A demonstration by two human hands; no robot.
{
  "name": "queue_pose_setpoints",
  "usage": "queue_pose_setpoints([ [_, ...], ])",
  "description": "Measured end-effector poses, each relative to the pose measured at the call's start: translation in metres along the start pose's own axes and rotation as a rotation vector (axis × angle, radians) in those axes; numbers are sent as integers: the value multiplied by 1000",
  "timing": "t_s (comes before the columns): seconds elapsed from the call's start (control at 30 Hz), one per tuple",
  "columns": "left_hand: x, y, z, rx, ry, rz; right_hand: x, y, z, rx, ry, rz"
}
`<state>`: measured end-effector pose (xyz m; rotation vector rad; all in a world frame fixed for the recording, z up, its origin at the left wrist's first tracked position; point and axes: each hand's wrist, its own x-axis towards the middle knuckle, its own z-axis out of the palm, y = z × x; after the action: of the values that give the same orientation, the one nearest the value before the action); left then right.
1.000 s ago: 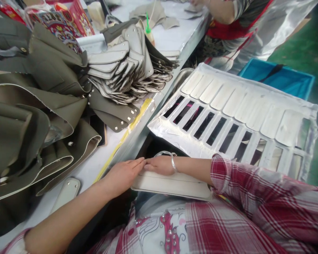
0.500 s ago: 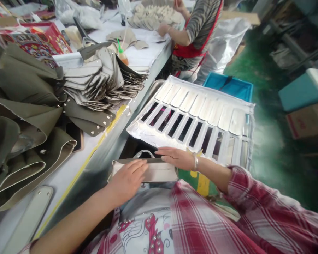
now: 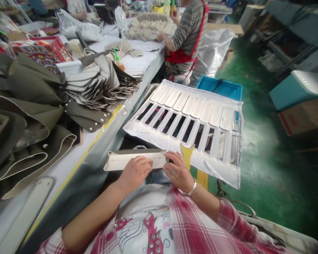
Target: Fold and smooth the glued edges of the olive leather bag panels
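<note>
A long, bag-like leather piece (image 3: pixel 122 160) lies across my lap, cream on the side facing me with a dark olive strip along its far edge. My left hand (image 3: pixel 137 173) grips its near edge around the middle, fingers bent together over the cream face. At its right end, my right hand (image 3: pixel 178 173) holds the corner between thumb and curled fingers; the exact contact is partly hidden. Just beyond my right hand, a yellow forked piece (image 3: pixel 187 154) stands up at the edge of a white slotted rack (image 3: pixel 159 132) with a row of pale rounded strips (image 3: pixel 198 106).
The table (image 3: pixel 95 157) on my left bears olive leather pieces (image 3: pixel 37 106), a stack of pale straps (image 3: pixel 95 81) and one loose strap (image 3: pixel 33 208). A small green-tipped bottle (image 3: pixel 118 61) stands farther back. A blue crate (image 3: pixel 219 88) sits beyond the rack; a co-worker (image 3: pixel 187 38) works at the far table edge.
My right hand has moved from lying flat over the far edge to the piece's right end, its fingers now curled. The leather piece has shifted slightly left and away from me.
</note>
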<state>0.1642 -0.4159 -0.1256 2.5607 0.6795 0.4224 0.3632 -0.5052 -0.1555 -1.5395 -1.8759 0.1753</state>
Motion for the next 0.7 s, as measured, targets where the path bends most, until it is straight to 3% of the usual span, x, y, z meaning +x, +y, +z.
queue_pose_setpoints([
  [0.37,7,13,0,121,-65,-90,10,-5,-2,-56,-92,-9],
  [0.5,8,13,-1,142,-79,-101,11,-8,-4,-16,-132,54],
  [0.7,12,14,-3,158,-110,-129,5,-14,9,123,-2,250],
])
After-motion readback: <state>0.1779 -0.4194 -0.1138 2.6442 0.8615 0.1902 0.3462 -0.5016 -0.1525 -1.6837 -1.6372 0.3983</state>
